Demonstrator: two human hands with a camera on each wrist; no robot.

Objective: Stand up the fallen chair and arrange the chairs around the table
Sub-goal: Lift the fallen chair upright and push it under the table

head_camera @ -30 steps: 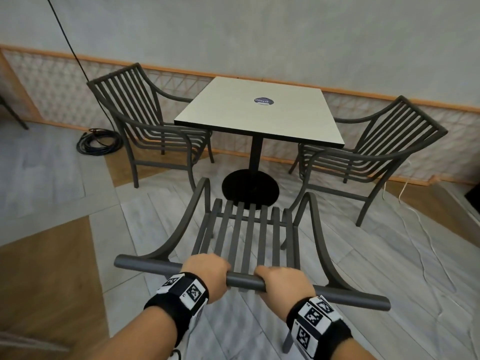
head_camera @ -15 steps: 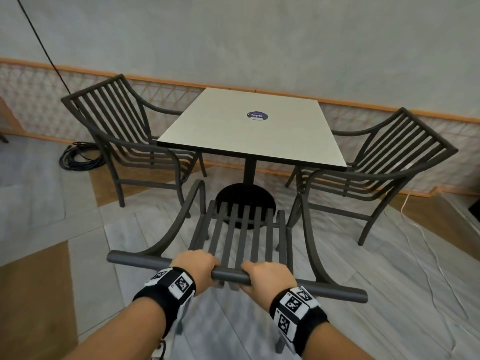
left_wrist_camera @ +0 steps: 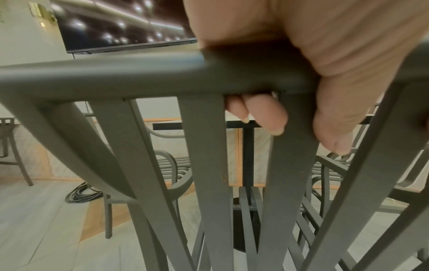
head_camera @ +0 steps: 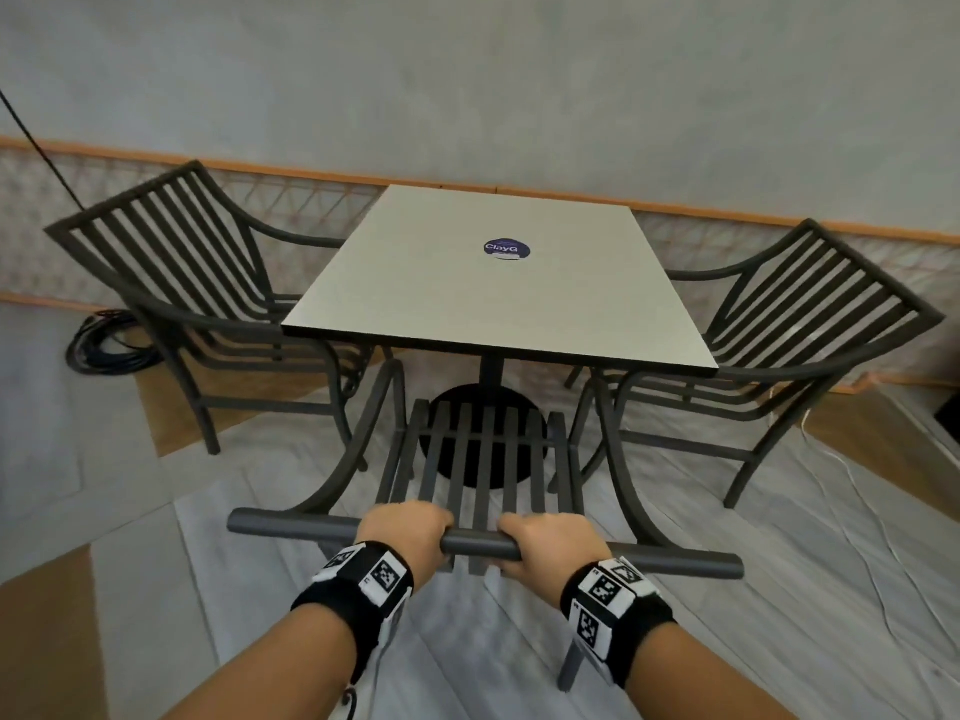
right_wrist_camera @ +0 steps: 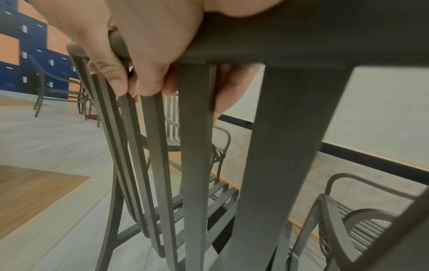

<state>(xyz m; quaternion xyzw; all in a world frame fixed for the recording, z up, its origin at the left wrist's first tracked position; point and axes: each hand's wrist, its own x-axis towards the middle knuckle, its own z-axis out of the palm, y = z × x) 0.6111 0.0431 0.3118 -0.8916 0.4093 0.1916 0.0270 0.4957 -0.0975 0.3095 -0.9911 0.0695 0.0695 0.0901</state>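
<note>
Both hands, left hand (head_camera: 408,530) & right hand (head_camera: 550,543), have fingers wrapped on the near chair (head_camera: 483,459) top rail. It stands upright at the desk (head_camera: 498,283) near edge. Push straight & level, armrests clear of the side chairs.

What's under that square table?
Under the table stand its dark post and round base. The held chair covers much of the base; the top hides the post's upper end.
</note>
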